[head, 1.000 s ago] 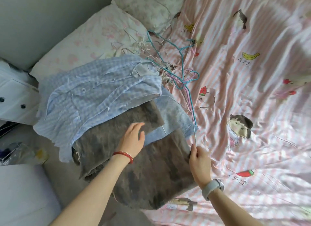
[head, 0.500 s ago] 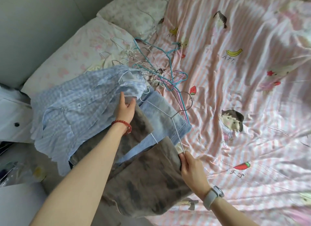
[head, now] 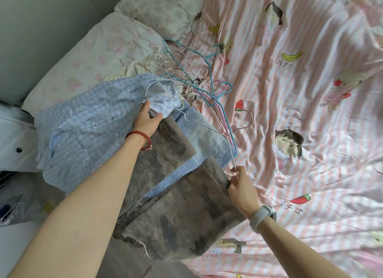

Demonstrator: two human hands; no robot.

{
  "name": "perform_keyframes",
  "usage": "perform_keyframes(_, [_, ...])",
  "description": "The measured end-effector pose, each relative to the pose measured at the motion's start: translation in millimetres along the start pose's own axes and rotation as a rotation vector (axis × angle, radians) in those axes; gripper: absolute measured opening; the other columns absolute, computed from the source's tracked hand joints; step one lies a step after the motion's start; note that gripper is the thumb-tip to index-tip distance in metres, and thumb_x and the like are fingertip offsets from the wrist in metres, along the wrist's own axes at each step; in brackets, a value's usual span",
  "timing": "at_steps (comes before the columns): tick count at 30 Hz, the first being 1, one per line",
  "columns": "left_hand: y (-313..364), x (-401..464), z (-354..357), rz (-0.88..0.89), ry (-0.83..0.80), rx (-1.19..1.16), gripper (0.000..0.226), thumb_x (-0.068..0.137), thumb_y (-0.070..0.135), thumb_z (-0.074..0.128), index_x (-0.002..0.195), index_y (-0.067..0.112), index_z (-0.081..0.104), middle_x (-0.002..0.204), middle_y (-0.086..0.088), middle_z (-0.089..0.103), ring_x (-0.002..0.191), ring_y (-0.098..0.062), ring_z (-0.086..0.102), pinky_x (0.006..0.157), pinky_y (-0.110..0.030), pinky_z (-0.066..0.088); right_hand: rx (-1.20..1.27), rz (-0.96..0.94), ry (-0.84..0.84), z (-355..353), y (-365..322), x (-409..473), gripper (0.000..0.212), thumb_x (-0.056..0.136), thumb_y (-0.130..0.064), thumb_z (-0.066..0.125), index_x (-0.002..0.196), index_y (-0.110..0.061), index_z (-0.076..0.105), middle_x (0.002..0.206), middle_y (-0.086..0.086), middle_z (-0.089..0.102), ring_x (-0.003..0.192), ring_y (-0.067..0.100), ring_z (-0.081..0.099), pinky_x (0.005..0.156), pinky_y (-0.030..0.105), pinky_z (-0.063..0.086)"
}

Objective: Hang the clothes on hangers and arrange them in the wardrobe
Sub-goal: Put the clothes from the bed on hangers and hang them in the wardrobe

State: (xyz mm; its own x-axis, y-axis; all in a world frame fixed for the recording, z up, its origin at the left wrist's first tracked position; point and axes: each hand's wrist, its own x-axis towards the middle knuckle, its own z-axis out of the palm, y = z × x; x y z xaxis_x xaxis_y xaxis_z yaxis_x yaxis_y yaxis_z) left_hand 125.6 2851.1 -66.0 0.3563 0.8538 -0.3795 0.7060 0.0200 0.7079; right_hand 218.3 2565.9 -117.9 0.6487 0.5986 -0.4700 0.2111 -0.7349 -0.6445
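Gripping the collar of a blue checked shirt (head: 87, 120), the left hand (head: 146, 120) has its fingers tucked under the fabric and its thumb pressing on top, so the cloth lies pinched between them. A red bead bracelet (head: 141, 136) circles that wrist. The shirt spreads to the left over the near-left part of the bed, lying on top of folded grey trousers (head: 182, 219) and a pale blue denim piece (head: 207, 132).

To the right, the right hand (head: 241, 184) is clenched around the lower end of a thin white wire hanger (head: 207, 126), whose wire runs up and left from the fingertips (head: 234, 171) toward the shirt's collar, where its far end slips under the fabric just beside the left hand. A grey watch (head: 263, 215) sits on that wrist.

Farther off, a tangle of blue, pink and white hangers (head: 199, 79) rests on the pink striped sheet (head: 300, 112), touching the shirt's far edge. Two floral pillows (head: 99, 56) lie at the far left.
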Motion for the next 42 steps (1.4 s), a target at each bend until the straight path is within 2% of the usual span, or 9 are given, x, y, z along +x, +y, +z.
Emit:
perform_keyframes(5, [-3, -14, 0, -0.035, -0.021, 0.055, 0.069, 0.092, 0.032, 0.050, 0.147, 0.024, 0.010, 0.155, -0.001, 0.012, 0.140, -0.021, 0.019, 0.111, -0.043, 0.028, 0.230, 0.017, -0.056, -7, -16, 26, 0.022, 0.088, -0.010, 0.046, 0.109, -0.010, 0.052, 0.096, 0.004, 0.057, 0.084, 0.020, 0.050, 0.066, 0.023, 0.029])
perform_keyframes(12, [3, -51, 8, 0.023, 0.008, 0.189, 0.060, 0.095, 0.024, 0.045, 0.147, 0.022, 0.015, 0.154, -0.001, 0.018, 0.138, -0.019, 0.024, 0.103, -0.027, 0.028, 0.465, -0.082, -0.171, -26, -67, 62, 0.023, 0.087, -0.035, 0.056, 0.091, -0.014, 0.047, 0.065, 0.004, 0.055, 0.053, 0.017, 0.050, 0.052, 0.031, 0.045])
perform_keyframes(15, [0, -69, 13, 0.089, 0.027, 0.295, 0.053, 0.095, 0.021, 0.043, 0.145, 0.019, 0.022, 0.153, -0.001, 0.018, 0.139, -0.018, 0.019, 0.110, -0.031, 0.020, 0.230, -0.209, -0.200, -33, -88, 66, 0.040, 0.090, -0.053, 0.042, 0.093, -0.016, 0.056, 0.057, -0.002, 0.053, 0.050, 0.019, 0.053, 0.052, 0.029, 0.045])
perform_keyframes(20, [-5, -89, 21, 0.197, 0.003, 0.427, 0.049, 0.095, 0.017, 0.041, 0.143, 0.016, 0.028, 0.151, -0.003, 0.022, 0.138, -0.017, 0.021, 0.110, -0.030, 0.020, 0.032, -0.289, -0.012, -37, -87, 52, 0.041, 0.099, -0.036, 0.029, 0.094, -0.012, 0.063, 0.084, 0.009, 0.067, 0.078, 0.030, 0.062, 0.070, 0.033, 0.045])
perform_keyframes(22, [-3, -95, 30, 0.212, -0.060, 0.424, 0.050, 0.095, 0.017, 0.041, 0.143, 0.018, 0.026, 0.152, -0.001, 0.019, 0.139, -0.016, 0.019, 0.110, -0.028, 0.018, 0.075, -0.368, -0.079, -40, -86, 47, 0.028, 0.098, -0.026, 0.033, 0.113, -0.015, 0.054, 0.080, 0.014, 0.067, 0.070, 0.030, 0.064, 0.074, 0.039, 0.050])
perform_keyframes(26, [6, -106, 51, 0.201, -0.027, 0.296, 0.048, 0.094, 0.015, 0.044, 0.141, 0.019, 0.032, 0.150, 0.000, 0.024, 0.137, -0.015, 0.024, 0.106, -0.024, 0.020, 0.258, -0.478, -0.336, -52, -98, 47, 0.049, 0.095, -0.016, 0.045, 0.141, -0.022, 0.029, 0.073, 0.007, 0.046, 0.058, 0.021, 0.053, 0.072, 0.036, 0.051])
perform_keyframes(31, [7, -126, 56, 0.147, 0.088, 0.157, 0.040, 0.094, 0.012, 0.044, 0.133, 0.017, 0.044, 0.141, -0.003, 0.036, 0.128, -0.018, 0.037, 0.096, -0.019, 0.027, 0.159, -0.501, -0.278, -58, -103, 41, 0.032, 0.094, -0.035, 0.046, 0.122, -0.020, 0.047, 0.072, 0.011, 0.059, 0.056, 0.028, 0.059, 0.054, 0.031, 0.048])
perform_keyframes(35, [7, -130, 44, 0.258, 0.071, 0.298, 0.045, 0.095, 0.012, 0.042, 0.139, 0.017, 0.035, 0.148, -0.001, 0.026, 0.136, -0.016, 0.025, 0.102, -0.019, 0.019, 0.057, -0.517, -0.045, -54, -90, 30, 0.027, 0.098, -0.025, 0.035, 0.114, -0.012, 0.053, 0.096, 0.014, 0.066, 0.081, 0.035, 0.061, 0.070, 0.042, 0.048])
perform_keyframes(42, [2, -144, 72, 0.302, -0.296, 0.657, 0.053, 0.097, 0.020, 0.036, 0.145, 0.027, 0.017, 0.155, 0.004, 0.005, 0.142, -0.015, 0.001, 0.114, -0.038, 0.012, 0.162, -0.177, -0.027, -49, -11, -19, 0.022, 0.096, -0.021, 0.036, 0.094, -0.003, 0.050, 0.074, 0.019, 0.064, 0.065, 0.038, 0.061, 0.059, 0.045, 0.048])
